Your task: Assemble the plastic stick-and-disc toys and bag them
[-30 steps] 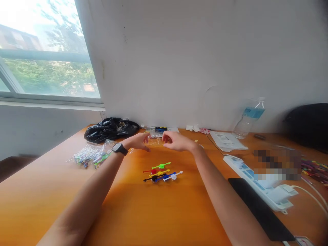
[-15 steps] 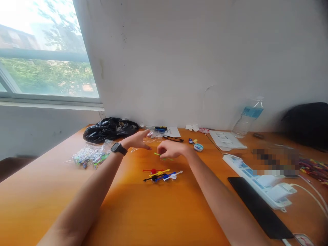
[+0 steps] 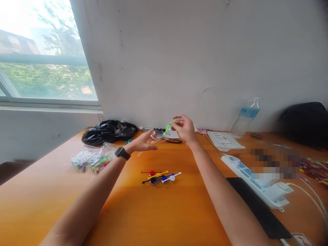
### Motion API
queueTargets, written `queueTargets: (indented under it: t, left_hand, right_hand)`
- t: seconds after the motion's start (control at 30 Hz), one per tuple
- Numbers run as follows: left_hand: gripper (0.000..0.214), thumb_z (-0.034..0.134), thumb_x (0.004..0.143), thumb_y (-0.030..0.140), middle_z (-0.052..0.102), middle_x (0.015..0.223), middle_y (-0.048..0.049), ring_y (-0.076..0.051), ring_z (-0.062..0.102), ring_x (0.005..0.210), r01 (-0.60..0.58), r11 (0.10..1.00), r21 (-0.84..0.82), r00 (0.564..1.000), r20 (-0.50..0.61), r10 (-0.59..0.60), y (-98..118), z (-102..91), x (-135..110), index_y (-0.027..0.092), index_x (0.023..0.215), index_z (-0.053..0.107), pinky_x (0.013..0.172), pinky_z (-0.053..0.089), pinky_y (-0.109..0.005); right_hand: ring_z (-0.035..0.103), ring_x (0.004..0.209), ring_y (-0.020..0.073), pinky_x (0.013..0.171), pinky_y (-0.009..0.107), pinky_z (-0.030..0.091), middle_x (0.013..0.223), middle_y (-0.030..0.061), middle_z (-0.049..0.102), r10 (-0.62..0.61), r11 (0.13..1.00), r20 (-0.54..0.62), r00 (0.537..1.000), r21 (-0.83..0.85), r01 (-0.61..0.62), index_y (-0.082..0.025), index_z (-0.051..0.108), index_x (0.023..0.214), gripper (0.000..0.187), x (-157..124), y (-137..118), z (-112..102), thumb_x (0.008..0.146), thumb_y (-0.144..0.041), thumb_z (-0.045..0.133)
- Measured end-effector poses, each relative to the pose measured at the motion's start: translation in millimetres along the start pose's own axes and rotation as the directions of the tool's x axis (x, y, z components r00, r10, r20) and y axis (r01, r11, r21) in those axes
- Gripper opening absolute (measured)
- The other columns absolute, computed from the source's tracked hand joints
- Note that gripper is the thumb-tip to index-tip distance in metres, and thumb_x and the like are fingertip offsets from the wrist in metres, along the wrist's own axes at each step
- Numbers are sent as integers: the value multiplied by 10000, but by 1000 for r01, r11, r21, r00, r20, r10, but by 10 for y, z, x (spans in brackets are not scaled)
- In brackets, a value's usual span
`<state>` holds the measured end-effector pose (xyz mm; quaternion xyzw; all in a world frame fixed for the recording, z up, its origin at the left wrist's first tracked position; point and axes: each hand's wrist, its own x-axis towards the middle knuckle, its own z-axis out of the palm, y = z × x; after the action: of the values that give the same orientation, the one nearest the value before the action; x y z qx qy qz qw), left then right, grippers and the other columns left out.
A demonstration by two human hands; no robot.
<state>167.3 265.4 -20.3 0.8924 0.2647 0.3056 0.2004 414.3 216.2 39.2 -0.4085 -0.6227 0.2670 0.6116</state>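
My right hand (image 3: 186, 130) is raised above the far part of the table, its fingertips pinching a bright green arrow spinner (image 3: 168, 127). To its left, my left hand (image 3: 140, 142) has thumb and fingers apart with nothing visible between them. Crinkled clear plastic (image 3: 156, 135) lies just beyond the left hand; whether they touch I cannot tell. Nearer to me, several arrow spinners lie bunched together on the wood: a red one (image 3: 151, 173), a yellow one (image 3: 162, 174), a black one (image 3: 153, 180), a blue one (image 3: 164, 178) and a white one (image 3: 172, 178).
Clear bags of small coloured parts (image 3: 88, 159) lie at left, before a black plastic bag (image 3: 110, 132). On the right are a white power strip (image 3: 247, 177) with plugs, a black flat slab (image 3: 252, 201), a white packet (image 3: 225, 140) and a water bottle (image 3: 244, 118).
My right hand has lifted the green spinner up and away from the table. My left hand has shifted slightly right and stays open. The bunched spinners have not moved on the table.
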Motion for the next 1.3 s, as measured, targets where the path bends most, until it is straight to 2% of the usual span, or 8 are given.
queueTargets:
  t: [0.13, 0.37, 0.53, 0.63, 0.8, 1.03, 1.2, 1.3]
  left_hand:
    - [451, 770, 822, 381, 702, 1101, -65, -235, 678, 959, -22, 999, -31, 998, -62, 21, 125, 9, 24, 221, 1187, 558, 868, 528, -356]
    - [378, 706, 813, 267, 687, 1013, -38, -200, 650, 857, -99, 991, 90, 984, -139, 111, 267, -41, 33, 222, 1142, 525, 807, 502, -321]
    - [364, 704, 798, 264, 687, 1007, -38, -207, 652, 850, -108, 986, 129, 978, -162, 128, 290, -53, 32, 231, 1111, 522, 823, 498, -329]
    - [383, 702, 795, 258, 685, 1005, -37, -204, 652, 839, -107, 985, 133, 978, -166, 128, 288, -52, 30, 232, 1132, 523, 803, 497, -320]
    - [374, 687, 808, 257, 667, 971, -24, -185, 629, 790, -93, 986, 136, 982, -151, 113, 297, -54, 23, 237, 1140, 516, 712, 475, -281]
    - [360, 688, 824, 291, 678, 1002, -34, -192, 635, 809, -87, 987, 137, 984, -144, 107, 301, -68, 13, 235, 1140, 527, 747, 481, -297]
    - [344, 687, 831, 314, 682, 992, -39, -201, 640, 814, -56, 986, 156, 990, -119, 75, 216, -88, -4, 234, 1128, 535, 747, 485, -310]
    - [333, 693, 825, 321, 683, 980, -40, -210, 649, 822, -24, 986, 166, 993, -108, 43, 92, -81, -36, 233, 1108, 541, 756, 492, -319]
  right_hand:
    - [717, 645, 203, 631, 332, 623, 744, 36, 731, 33, 998, 41, 999, -55, -30, -205, 655, 928, 273, -49, 37, 130, 785, -409, 767]
    - [667, 666, 190, 635, 300, 514, 736, 32, 736, -111, 927, 0, 994, -361, 104, -205, 720, 838, 161, -112, -67, 203, 830, -366, 725]
    - [622, 624, 173, 585, 277, 431, 710, 27, 741, -49, 872, 7, 999, -488, 46, -205, 720, 813, 178, -110, -119, 142, 800, -377, 763]
    - [626, 625, 168, 558, 261, 406, 706, 30, 742, -7, 867, 88, 996, -495, 49, -203, 731, 806, 180, -100, -109, 119, 811, -381, 757]
    - [601, 587, 155, 521, 250, 396, 696, 23, 738, 3, 865, 124, 992, -499, 60, -206, 729, 838, 208, -117, -158, 121, 807, -408, 769]
    - [647, 607, 171, 488, 238, 395, 692, 33, 749, 83, 914, 208, 975, -406, 9, -205, 714, 848, 254, -144, -246, 106, 840, -459, 731]
    - [577, 579, 154, 540, 262, 398, 671, 32, 720, 10, 881, 188, 982, -467, 80, -197, 684, 746, 336, -143, -294, 99, 905, -489, 634]
    - [563, 605, 149, 552, 261, 387, 697, 21, 702, 17, 846, 316, 948, -510, 155, -200, 672, 736, 304, -197, -367, 104, 906, -448, 622]
